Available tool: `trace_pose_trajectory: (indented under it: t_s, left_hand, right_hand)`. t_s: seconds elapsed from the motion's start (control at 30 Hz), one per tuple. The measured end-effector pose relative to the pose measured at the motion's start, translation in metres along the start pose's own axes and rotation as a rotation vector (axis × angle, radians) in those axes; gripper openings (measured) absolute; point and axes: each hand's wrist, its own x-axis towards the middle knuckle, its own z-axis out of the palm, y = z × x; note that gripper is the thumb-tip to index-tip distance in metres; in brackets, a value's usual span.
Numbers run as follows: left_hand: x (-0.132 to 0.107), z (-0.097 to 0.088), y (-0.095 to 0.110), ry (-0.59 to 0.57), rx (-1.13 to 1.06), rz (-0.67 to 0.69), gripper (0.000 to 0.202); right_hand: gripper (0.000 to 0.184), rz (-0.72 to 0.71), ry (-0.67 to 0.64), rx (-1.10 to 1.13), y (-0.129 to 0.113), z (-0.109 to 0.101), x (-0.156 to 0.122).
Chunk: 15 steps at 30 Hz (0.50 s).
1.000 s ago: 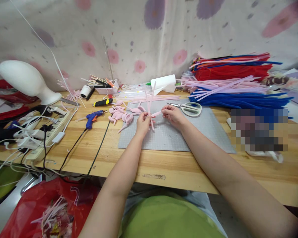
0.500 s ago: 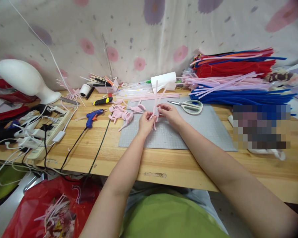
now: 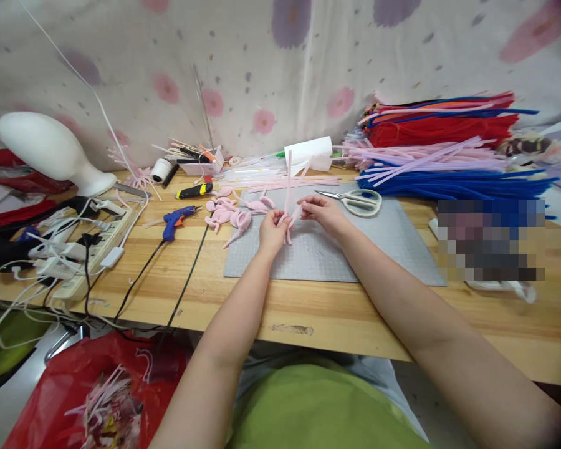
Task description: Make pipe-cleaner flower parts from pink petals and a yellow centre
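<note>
The left hand (image 3: 273, 236) pinches a cluster of pink pipe cleaners (image 3: 288, 181) between thumb and fingers, near its lower end. Two long stems rise from the grip, one nearly upright and one leaning right, while short ends poke out below. The right hand (image 3: 327, 215) is just beside it, its fingers bent and its fingertips drawn near each other at a short pink strip of the cluster; I cannot tell whether they pinch it or only touch it. The cluster is held above the gray mat (image 3: 383, 249).

Just behind the right hand, scissors (image 3: 362, 204) lie on the mat, blades pointing left. To the left of the left hand, curled pink pieces (image 3: 234, 219) lie partly on the mat and partly on the wooden table (image 3: 285, 312). Farther left are a blue glue gun (image 3: 172, 223) and a yellow and black knife (image 3: 194, 191). Behind the mat lies a white paper roll (image 3: 308, 153). At the back right, red, pink and blue bundles (image 3: 449, 187) are piled up. A white foam head (image 3: 42, 149) leans at the far left, behind a power strip (image 3: 98, 255).
</note>
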Motion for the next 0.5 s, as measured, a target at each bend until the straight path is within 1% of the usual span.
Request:
trace_pose_trajectory:
  t_s: [0.13, 0.2, 0.27, 0.4, 0.5]
  left_hand:
    - [-0.0017, 0.001, 0.0005, -0.013, 0.012, 0.012, 0.02]
    - [-0.0023, 0.0013, 0.0004, -0.015, 0.037, 0.031, 0.019]
    - [-0.0022, 0.0013, -0.0003, -0.016, 0.052, 0.047, 0.018]
    - [-0.0014, 0.0011, -0.0021, -0.007, 0.035, 0.046, 0.02]
    - [-0.0021, 0.0009, -0.0007, -0.039, 0.001, 0.018, 0.021]
  right_hand:
    - [0.027, 0.005, -0.035, 0.047, -0.0012, 0.0041, -0.0012]
    - [0.028, -0.004, -0.045, 0.017, -0.0016, 0.0061, -0.0006]
    - [0.027, -0.028, -0.033, -0.062, -0.002, 0.007, 0.001]
    - [0.02, -0.091, 0.04, -0.306, -0.0053, 0.0045, 0.0043]
    - [0.017, -0.154, 0.02, -0.465, -0.0102, 0.0, 0.0045]
